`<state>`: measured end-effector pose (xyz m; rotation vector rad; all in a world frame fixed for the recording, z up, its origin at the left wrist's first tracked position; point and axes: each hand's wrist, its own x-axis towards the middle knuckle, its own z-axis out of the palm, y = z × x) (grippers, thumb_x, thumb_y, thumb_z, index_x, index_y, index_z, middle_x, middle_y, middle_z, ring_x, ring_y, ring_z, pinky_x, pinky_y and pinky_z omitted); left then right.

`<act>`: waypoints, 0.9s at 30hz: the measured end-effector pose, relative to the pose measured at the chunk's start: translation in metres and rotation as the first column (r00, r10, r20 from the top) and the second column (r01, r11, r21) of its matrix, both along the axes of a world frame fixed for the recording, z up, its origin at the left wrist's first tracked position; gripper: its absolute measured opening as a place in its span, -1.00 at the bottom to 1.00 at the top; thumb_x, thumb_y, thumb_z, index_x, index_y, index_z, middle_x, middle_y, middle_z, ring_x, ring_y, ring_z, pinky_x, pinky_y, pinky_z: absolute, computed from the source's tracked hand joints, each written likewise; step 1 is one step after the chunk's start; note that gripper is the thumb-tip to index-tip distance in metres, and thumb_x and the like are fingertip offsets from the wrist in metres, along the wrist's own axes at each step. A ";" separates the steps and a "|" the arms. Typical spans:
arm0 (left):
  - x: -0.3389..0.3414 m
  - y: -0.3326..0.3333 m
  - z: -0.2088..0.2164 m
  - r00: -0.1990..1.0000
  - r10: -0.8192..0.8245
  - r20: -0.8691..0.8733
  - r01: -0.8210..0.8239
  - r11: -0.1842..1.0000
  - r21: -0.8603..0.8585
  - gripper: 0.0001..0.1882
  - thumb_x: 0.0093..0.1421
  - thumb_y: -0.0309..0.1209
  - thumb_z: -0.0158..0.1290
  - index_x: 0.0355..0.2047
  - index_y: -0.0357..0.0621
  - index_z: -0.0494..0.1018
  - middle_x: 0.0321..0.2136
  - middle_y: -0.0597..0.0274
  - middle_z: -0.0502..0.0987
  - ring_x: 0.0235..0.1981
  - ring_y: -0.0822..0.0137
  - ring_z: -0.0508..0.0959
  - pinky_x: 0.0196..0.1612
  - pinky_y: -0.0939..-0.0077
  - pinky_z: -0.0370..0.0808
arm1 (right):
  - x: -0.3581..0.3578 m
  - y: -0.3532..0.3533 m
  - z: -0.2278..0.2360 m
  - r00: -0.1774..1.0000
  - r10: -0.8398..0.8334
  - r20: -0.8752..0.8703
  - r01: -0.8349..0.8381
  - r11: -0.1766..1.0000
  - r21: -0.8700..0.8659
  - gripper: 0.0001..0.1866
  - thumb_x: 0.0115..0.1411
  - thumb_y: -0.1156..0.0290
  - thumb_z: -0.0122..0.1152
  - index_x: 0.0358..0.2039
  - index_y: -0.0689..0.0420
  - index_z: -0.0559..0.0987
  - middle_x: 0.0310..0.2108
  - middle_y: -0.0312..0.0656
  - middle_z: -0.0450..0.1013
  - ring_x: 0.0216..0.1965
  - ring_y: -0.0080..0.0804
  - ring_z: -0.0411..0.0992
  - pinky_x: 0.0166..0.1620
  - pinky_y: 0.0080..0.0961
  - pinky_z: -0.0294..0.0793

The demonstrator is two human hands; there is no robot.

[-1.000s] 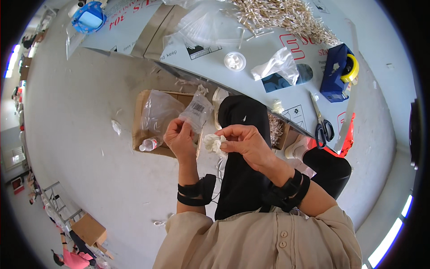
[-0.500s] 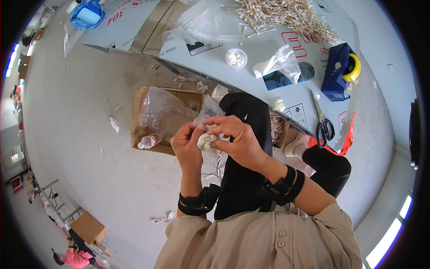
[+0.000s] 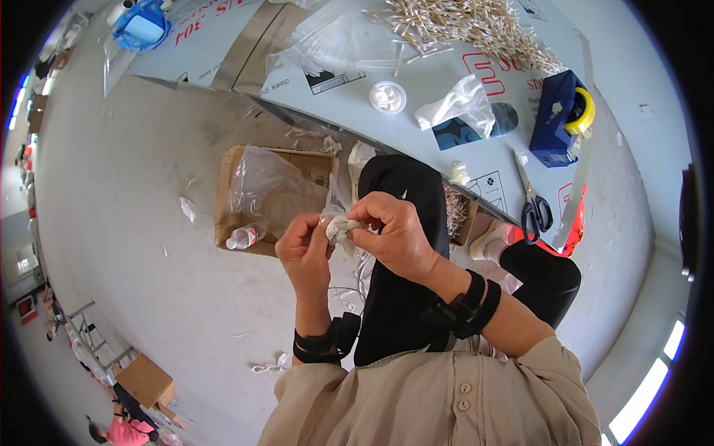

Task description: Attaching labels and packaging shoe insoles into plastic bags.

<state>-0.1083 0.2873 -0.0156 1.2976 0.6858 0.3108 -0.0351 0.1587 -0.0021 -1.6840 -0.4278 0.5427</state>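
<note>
In front of my lap both hands work close together. A crumpled white soft bundle (image 3: 341,232) is pinched in my right hand (image 3: 398,232), between thumb and fingers, with part of it hanging below. My left hand (image 3: 303,245) is closed at the bundle's left side, gripping the edge of a clear plastic bag (image 3: 334,206). The bag stands up behind the bundle and touches it. How far the bundle sits inside the bag is hidden by my fingers.
The table (image 3: 416,160) carries a pile of cotton swabs (image 3: 476,30), clear bags (image 3: 335,44), a small round tub (image 3: 387,97), a crumpled white bag (image 3: 462,108), yellow tape (image 3: 581,111) and scissors (image 3: 532,201). Below stands a cardboard box (image 3: 223,197) with a plastic bottle (image 3: 246,236).
My left hand has moved slightly left, away from my right. The white bundle now shows more, and a loose part hangs lower beneath it. The bag has shifted left.
</note>
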 end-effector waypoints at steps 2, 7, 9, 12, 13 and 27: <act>-0.004 -0.002 -0.002 0.999 0.018 0.037 -0.020 0.998 0.053 -0.93 0.16 -0.57 0.02 -0.46 -0.32 0.45 -0.67 0.41 0.40 -0.69 0.67 0.30 -0.66 0.79 0.14 | -0.001 0.003 0.002 0.986 -0.025 0.163 0.035 0.998 -0.058 -0.88 -0.12 0.63 0.23 -0.52 0.25 0.47 -0.52 -0.20 0.36 -0.50 -0.48 0.37 -0.47 -0.55 0.35; -0.004 -0.013 -0.001 0.993 0.063 0.102 -0.068 0.997 0.040 -0.98 0.13 -0.60 0.04 -0.44 -0.32 0.45 -0.66 0.42 0.40 -0.69 0.66 0.29 -0.64 0.79 0.15 | -0.002 0.009 0.007 0.878 -0.020 0.478 0.105 0.983 -0.152 -0.79 -0.20 0.57 0.17 -0.51 0.22 0.35 -0.54 -0.10 0.30 -0.51 -0.18 0.39 -0.48 -0.33 0.40; -0.004 -0.014 -0.005 0.986 0.078 0.144 -0.080 0.997 0.005 -0.98 0.12 -0.61 0.05 -0.43 -0.33 0.45 -0.66 0.42 0.40 -0.68 0.66 0.29 -0.64 0.79 0.16 | -0.002 0.010 0.008 0.839 0.007 0.544 0.111 0.977 -0.184 -0.77 -0.21 0.57 0.17 -0.49 0.21 0.33 -0.51 -0.08 0.30 -0.50 -0.16 0.40 -0.47 -0.32 0.41; -0.004 -0.012 -0.010 0.980 0.012 0.200 -0.025 0.998 0.058 -0.97 0.09 -0.63 0.06 -0.41 -0.33 0.45 -0.64 0.40 0.41 -0.67 0.65 0.30 -0.62 0.78 0.17 | 0.001 0.009 0.007 0.772 0.104 0.627 0.100 0.954 -0.281 -0.74 -0.21 0.55 0.18 -0.46 0.22 0.33 -0.46 -0.05 0.29 -0.48 -0.11 0.39 -0.45 -0.34 0.42; -0.003 -0.013 -0.011 0.986 0.036 0.165 -0.042 0.999 0.033 -0.96 0.08 -0.63 0.07 -0.42 -0.33 0.45 -0.64 0.40 0.41 -0.67 0.65 0.30 -0.62 0.78 0.18 | 0.002 0.008 0.006 0.751 0.137 0.646 0.073 0.955 -0.287 -0.74 -0.20 0.55 0.19 -0.45 0.22 0.34 -0.45 -0.05 0.30 -0.46 -0.10 0.39 -0.44 -0.35 0.43; 0.021 0.070 -0.166 0.953 0.152 -0.261 -0.149 0.988 0.031 -0.93 0.04 -0.58 0.08 -0.44 -0.36 0.49 -0.69 0.32 0.43 -0.73 0.58 0.33 -0.69 0.72 0.22 | 0.019 -0.045 0.027 0.993 0.047 0.105 -0.031 0.988 -0.149 -0.88 -0.04 0.63 0.24 -0.44 0.27 0.49 -0.45 -0.20 0.41 -0.55 -0.54 0.33 -0.48 -0.66 0.30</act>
